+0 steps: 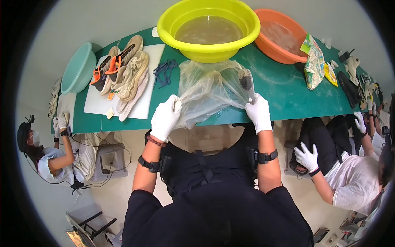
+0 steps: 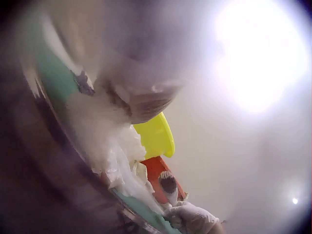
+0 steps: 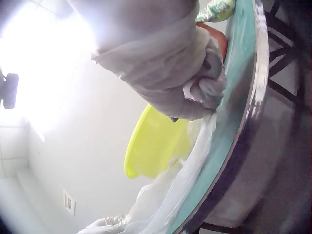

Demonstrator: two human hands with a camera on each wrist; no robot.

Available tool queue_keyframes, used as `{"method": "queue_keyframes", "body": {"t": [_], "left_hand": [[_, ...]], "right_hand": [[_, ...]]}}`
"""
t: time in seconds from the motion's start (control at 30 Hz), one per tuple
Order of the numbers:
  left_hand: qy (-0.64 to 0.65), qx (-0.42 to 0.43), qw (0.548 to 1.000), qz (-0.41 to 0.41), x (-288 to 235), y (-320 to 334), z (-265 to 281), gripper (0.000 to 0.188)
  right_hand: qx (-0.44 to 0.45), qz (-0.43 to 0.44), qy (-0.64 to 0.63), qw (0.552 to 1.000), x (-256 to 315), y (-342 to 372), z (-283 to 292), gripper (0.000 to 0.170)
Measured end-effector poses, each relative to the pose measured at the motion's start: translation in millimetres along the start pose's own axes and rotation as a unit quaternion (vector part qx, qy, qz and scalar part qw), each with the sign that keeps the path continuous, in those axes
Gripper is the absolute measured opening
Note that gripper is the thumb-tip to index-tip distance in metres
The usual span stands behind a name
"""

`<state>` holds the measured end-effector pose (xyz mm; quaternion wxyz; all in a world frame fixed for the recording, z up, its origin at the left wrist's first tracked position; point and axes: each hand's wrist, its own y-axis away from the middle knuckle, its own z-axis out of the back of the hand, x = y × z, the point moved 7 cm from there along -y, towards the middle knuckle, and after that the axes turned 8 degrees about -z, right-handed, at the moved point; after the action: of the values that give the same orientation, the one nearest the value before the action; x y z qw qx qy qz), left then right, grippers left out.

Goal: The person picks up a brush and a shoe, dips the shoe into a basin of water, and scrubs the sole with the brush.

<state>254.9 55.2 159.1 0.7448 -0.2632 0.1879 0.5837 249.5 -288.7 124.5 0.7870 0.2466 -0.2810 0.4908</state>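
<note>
A clear plastic bag or sheet is spread between two white-gloved hands at the table's front edge. The left hand grips its left side, and the right hand grips its right side. The right hand also holds the handle of a brush, bristles up, lying against the plastic. In the left wrist view the brush stands up from the right hand. The right wrist view shows the right hand closed on the plastic, with the left hand at the far end.
Behind the plastic stand a yellow basin and an orange basin, both with water. Shoes lie on a white board at left, near blue laces and a teal basin. A packet is at right. People sit on both sides.
</note>
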Motion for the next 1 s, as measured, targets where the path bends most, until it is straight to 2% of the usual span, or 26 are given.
{"method": "queue_keyframes", "body": {"t": [0.2,0.23,0.37,0.47,0.53,0.57,0.6,0.63,0.7,0.77,0.8,0.87,0.93,0.97,1.0], "left_hand": [[0.091,-0.034,0.995,0.029,31.6,27.6,11.3,0.019],[0.142,-0.026,0.988,0.061,44.1,32.1,9.2,0.023],[0.247,0.043,0.963,0.098,58.0,44.5,2.4,0.025],[0.277,0.102,0.949,0.109,54.1,42.6,10.8,0.025],[0.286,0.115,0.943,0.122,54.2,30.7,25.5,0.025],[0.283,0.075,0.949,0.116,49.4,18.8,40.1,0.022],[0.295,0.034,0.949,0.104,49.4,2.1,44.9,0.028],[0.207,-0.020,0.978,0.017,29.6,-14.2,56.3,0.039],[0.188,-0.019,0.981,-0.036,0.2,-44.6,35.8,0.057],[-0.031,0.021,0.994,-0.104,-21.3,-72.0,8.6,0.075],[-0.064,0.042,0.995,-0.065,-16.6,-83.6,-7.7,0.076],[-0.085,0.007,0.996,-0.037,8.7,-104.8,-27.1,0.062],[0.030,0.049,0.997,0.057,43.4,-117.4,-33.0,0.044],[0.090,-0.001,0.993,0.078,82.0,-126.6,-47.4,0.037],[0.145,0.015,0.984,0.104,111.3,-129.9,-56.8,0.034]], "right_hand": [[-0.004,0.000,-0.023,1.000,-29.4,16.4,12.1,0.022],[-0.007,-0.004,-0.025,1.000,-37.2,18.1,13.2,0.022],[0.018,-0.061,-0.079,0.995,-61.3,17.9,3.1,0.019],[0.012,-0.040,-0.116,0.992,-66.2,15.7,3.6,0.016],[0.032,-0.041,-0.147,0.988,-61.3,17.0,15.4,0.026],[0.034,-0.045,-0.157,0.986,-58.4,16.0,22.3,0.030],[0.037,-0.050,-0.167,0.984,-55.9,15.4,27.9,0.034],[0.019,-0.054,-0.144,0.988,-52.3,11.8,33.8,0.039],[-0.020,-0.026,-0.138,0.990,-33.2,4.7,38.0,0.041],[-0.052,0.016,-0.114,0.992,-22.6,-11.4,30.5,0.044],[-0.068,0.037,-0.099,0.992,-12.1,-17.7,25.5,0.045],[-0.086,0.062,-0.063,0.992,-1.5,-33.8,12.2,0.047],[-0.091,0.071,-0.020,0.993,1.8,-52.6,-2.7,0.048],[-0.080,0.050,-0.016,0.995,7.4,-54.5,-5.8,0.036],[-0.066,0.035,-0.019,0.997,6.8,-58.7,-10.7,0.032]]}}
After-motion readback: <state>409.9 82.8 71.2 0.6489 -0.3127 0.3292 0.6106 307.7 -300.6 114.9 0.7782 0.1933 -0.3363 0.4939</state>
